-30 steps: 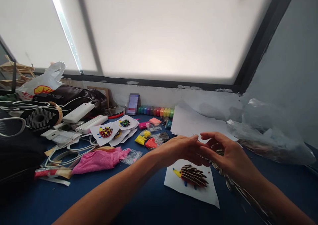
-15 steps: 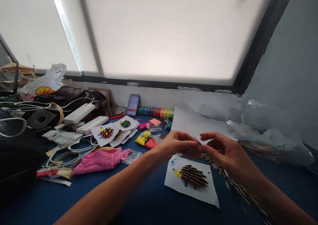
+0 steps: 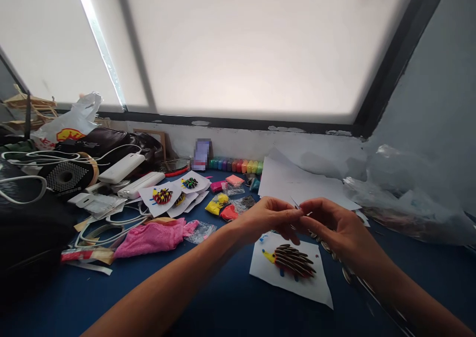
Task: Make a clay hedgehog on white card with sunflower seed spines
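My left hand [image 3: 273, 217] is closed in a pinch above the paper. A thin, pale, pointed sliver [image 3: 295, 203] shows at its fingertips, too small to name. My right hand [image 3: 332, 226] meets it there, thumb and forefinger closed around the same spot; what lies between them is hidden. Below is a white sheet [image 3: 267, 275] bearing a hedgehog [image 3: 295, 261] with a yellow face, blue feet and dark seed-like spines. Sunflower seeds [image 3: 346, 275] lie along and partly under my right forearm.
Left of my hands are bags of coloured clay [image 3: 217, 205], finished hedgehog cards [image 3: 159, 198], a pink cloth [image 3: 156, 237] and white power banks [image 3: 141, 184]. Clay blocks [image 3: 234, 165] line the wall. White paper [image 3: 290, 178] and a plastic bag [image 3: 412, 213] lie at the back right.
My right thumb and forefinger have closed in on my left fingertips, where there was a gap before. The view has shifted slightly; the hedgehog sheet lies as before.
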Motion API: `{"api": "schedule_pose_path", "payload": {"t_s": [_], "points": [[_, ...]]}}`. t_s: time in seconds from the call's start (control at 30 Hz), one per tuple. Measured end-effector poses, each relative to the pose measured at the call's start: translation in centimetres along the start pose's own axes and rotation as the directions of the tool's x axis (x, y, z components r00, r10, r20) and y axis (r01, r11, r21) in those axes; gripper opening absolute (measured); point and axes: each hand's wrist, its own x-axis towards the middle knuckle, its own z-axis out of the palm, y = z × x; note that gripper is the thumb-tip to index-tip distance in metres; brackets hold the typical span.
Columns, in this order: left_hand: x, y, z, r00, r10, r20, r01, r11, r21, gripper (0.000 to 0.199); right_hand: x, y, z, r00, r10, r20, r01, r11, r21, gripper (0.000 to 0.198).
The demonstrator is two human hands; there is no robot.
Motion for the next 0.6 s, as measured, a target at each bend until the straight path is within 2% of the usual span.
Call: {"api": "schedule_pose_path", "payload": {"t_s": [0.1,0.27,0.37,0.47,0.53,0.6], "points": [[-0.1,0.2,0.5,0.998,-0.019,0.053,0.02,1.0,-0.018,0.04,0.0,-0.1,0.3,1.0,-0.001,0.012,0.001,1.0,-0.009,0.038],[-0.1,0.4,0.8,0.994,-0.074,0.081,0.078,0.996,-0.048,0.05,-0.1,-0.4,0.3,0.996,-0.046,-0.082,0.036,0.992,-0.119,0.038],[0.0,0.6,0.2,0.996,-0.057,0.064,0.059,0.998,-0.031,0.052,-0.1,-0.1,0.0,0.963,-0.218,-0.158,0.175,0.953,-0.248,0.03],[0.0,0.6,-0.5,0.996,-0.057,0.063,0.059,0.998,-0.034,0.052,-0.1,0.3,-0.2,0.892,-0.436,-0.122,0.345,0.829,-0.441,0.021],[0.1,0.6,-0.9,0.996,-0.065,0.065,0.064,0.998,0.018,0.051,-0.1,0.3,-0.1,0.86,-0.506,-0.066,0.403,0.753,-0.52,0.017],[0.2,0.5,-1.2,0.997,-0.08,0.006,0.077,0.979,0.19,0.043,-0.1,0.3,0.1,0.857,-0.512,-0.052,0.411,0.742,-0.529,0.016]]}}
